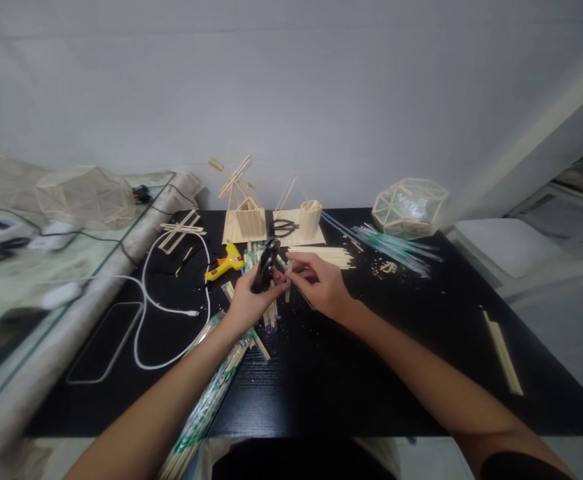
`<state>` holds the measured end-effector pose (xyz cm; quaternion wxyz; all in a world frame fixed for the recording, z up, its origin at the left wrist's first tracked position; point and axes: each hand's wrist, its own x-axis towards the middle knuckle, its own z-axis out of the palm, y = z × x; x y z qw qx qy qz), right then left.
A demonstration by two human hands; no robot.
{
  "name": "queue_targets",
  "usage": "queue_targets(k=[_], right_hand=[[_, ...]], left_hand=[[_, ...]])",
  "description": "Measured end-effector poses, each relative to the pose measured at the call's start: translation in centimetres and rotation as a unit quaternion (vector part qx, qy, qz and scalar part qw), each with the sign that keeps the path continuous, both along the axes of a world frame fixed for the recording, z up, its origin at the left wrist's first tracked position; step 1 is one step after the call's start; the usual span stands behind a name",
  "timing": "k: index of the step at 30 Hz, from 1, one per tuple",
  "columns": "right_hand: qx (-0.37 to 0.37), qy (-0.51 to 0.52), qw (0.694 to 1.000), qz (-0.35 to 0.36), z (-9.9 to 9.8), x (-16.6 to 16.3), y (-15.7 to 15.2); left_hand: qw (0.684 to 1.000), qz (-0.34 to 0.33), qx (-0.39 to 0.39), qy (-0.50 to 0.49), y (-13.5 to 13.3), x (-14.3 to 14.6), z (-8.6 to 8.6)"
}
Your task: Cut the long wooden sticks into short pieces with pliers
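My left hand (249, 305) is closed around a black tool (266, 263), held upright over the middle of the dark table; its exact kind is blurred. Close beside it, my right hand (325, 288) pinches a short wooden stick (288, 293) between thumb and fingers. The fingertips of both hands nearly meet at the stick. Under and behind my left hand lie disposable chopsticks (273, 313), some in green-printed wrappers. A yellow glue gun (225, 263) rests just left of my left hand. More bare sticks (326, 257) lie in a row behind my right hand.
Two small stick-built structures (251, 221) (310, 219) stand on wooden bases at the back, with black scissors (285, 228) between them. A white cable (144, 320) loops over a phone (105, 343) at left. Wrappers (396, 248) and a stick-framed polyhedron (411, 207) are at right.
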<state>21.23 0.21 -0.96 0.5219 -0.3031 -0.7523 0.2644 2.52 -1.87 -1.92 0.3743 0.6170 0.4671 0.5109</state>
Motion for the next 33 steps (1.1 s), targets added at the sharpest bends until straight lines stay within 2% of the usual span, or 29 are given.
queue_targets(k=[10,22,30,33], right_hand=[[-0.103,0.026,0.994,0.001,-0.2,-0.4,-0.3],[-0.130,0.021,0.991,0.007,0.2,-0.4,-0.2],[-0.148,0.025,0.989,0.011,-0.8,-0.8,0.2],[-0.170,0.050,0.984,-0.001,0.0,-0.1,1.1]], left_hand=[[1.000,0.010,-0.009,-0.020,0.0,0.3,0.0],[1.000,0.008,-0.019,-0.016,0.3,0.2,-0.6],[0.999,0.021,-0.029,-0.014,0.4,0.0,-0.3],[0.998,0.044,-0.023,-0.029,0.5,-0.1,-0.1]])
